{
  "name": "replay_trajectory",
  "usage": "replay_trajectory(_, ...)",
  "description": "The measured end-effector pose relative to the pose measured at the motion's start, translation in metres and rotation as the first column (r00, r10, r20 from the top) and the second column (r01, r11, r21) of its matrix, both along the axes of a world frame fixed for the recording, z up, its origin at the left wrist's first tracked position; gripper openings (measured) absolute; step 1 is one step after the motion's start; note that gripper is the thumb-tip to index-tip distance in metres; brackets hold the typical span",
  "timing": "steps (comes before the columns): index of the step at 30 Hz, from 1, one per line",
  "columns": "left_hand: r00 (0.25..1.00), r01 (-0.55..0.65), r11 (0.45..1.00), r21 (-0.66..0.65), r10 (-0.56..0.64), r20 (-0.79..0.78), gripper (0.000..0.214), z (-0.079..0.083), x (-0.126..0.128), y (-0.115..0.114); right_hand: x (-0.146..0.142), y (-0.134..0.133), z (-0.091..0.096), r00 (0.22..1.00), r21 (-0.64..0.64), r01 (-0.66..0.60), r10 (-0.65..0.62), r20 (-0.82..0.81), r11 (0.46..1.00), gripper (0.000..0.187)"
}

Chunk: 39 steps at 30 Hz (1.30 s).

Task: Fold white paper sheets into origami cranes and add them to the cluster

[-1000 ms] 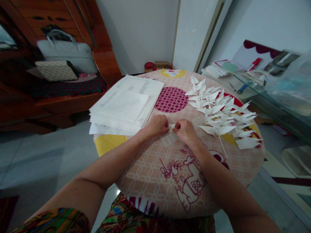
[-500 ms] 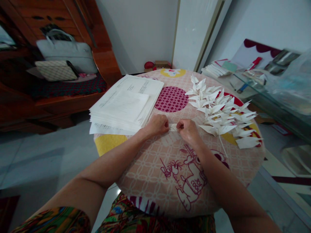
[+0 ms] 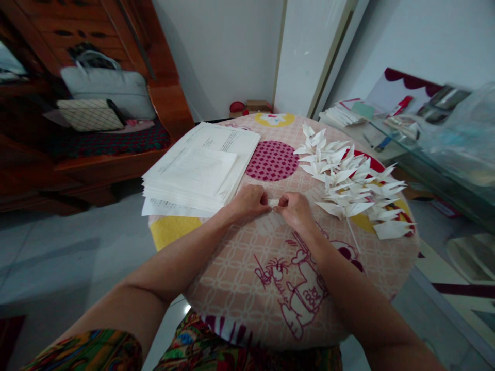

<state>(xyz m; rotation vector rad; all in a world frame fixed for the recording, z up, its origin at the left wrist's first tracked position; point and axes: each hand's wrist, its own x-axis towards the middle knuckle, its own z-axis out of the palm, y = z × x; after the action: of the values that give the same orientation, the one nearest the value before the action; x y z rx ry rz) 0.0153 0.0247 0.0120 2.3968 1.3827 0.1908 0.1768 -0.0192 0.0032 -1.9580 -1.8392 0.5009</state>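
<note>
Between my two hands is a small folded strip of white paper (image 3: 273, 203), held just above the patterned tablecloth (image 3: 240, 257). My left hand (image 3: 252, 200) pinches its left end, and my right hand (image 3: 293, 207) pinches the right end. The fingers hide most of the paper. To the left lies a thick stack of white paper sheets (image 3: 181, 178), some printed, with smaller squares on top. Right of my hands, several folded paper cranes (image 3: 340, 172) crowd together; the nearest crane (image 3: 345, 208) has a long thin point toward me.
A glass-topped table (image 3: 433, 165) with papers, a red marker (image 3: 402, 105) and a plastic bag (image 3: 467, 139) stands at the right. On the left a wooden bench (image 3: 166, 103) bears a grey handbag (image 3: 112, 87) and a checked pouch (image 3: 91, 114). Small boxes (image 3: 258, 106) sit behind the round table.
My right hand has come a little closer to the left, so less of the paper shows between them. The view has shifted slightly; the stack and cranes stay put.
</note>
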Motion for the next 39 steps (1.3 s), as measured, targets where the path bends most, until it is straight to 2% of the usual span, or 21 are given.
replay_trajectory(5,0.999,-0.001,1.000,-0.026,0.002,0.041,0.019,0.000,-0.001,0.001,0.001,0.000,-0.001,1.000,0.009,0.007,-0.006,-0.023,1.000,0.008)
replay_trajectory(11,0.990,0.069,0.995,-0.065,-0.061,0.125,0.011,-0.004,-0.004,0.007,0.002,0.000,0.000,0.999,0.015,0.004,-0.003,-0.032,1.000,0.008)
replay_trajectory(16,0.965,0.171,0.972,-0.163,-0.131,0.229,0.021,-0.001,-0.018,0.014,0.004,0.000,-0.003,0.998,0.033,-0.007,0.009,-0.056,0.999,0.008)
replay_trajectory(19,0.917,0.239,0.939,-0.248,-0.134,0.376,0.027,0.004,-0.030,0.022,0.006,0.000,-0.005,0.997,0.037,-0.026,0.029,-0.076,0.999,0.007)
replay_trajectory(22,0.866,0.165,0.978,-0.125,-0.083,0.493,0.030,0.004,-0.027,0.026,0.007,-0.001,-0.006,0.997,0.049,-0.043,0.047,-0.068,0.998,0.007)
replay_trajectory(24,0.889,0.153,0.987,-0.042,-0.119,0.441,0.026,0.000,-0.017,0.026,0.007,-0.001,-0.006,0.997,0.062,-0.050,0.054,-0.054,0.997,0.007)
replay_trajectory(26,0.933,0.166,0.986,-0.004,-0.156,0.326,0.022,-0.005,-0.005,0.023,0.007,-0.002,-0.008,0.997,0.084,-0.061,0.064,-0.036,0.995,0.007)
replay_trajectory(29,0.966,0.113,0.992,-0.055,-0.097,0.240,0.019,-0.009,0.007,0.020,0.009,-0.003,-0.009,0.996,0.119,-0.088,0.087,0.013,0.989,0.008)
replay_trajectory(33,0.965,0.129,0.984,-0.125,-0.096,0.244,0.015,-0.003,0.004,0.021,0.012,-0.005,-0.007,0.984,0.142,-0.138,0.120,0.129,0.980,0.010)
replay_trajectory(39,0.917,0.177,0.924,-0.339,-0.030,0.398,0.030,0.000,-0.005,0.020,0.014,-0.008,-0.004,0.951,0.198,-0.205,0.148,0.270,0.959,0.015)
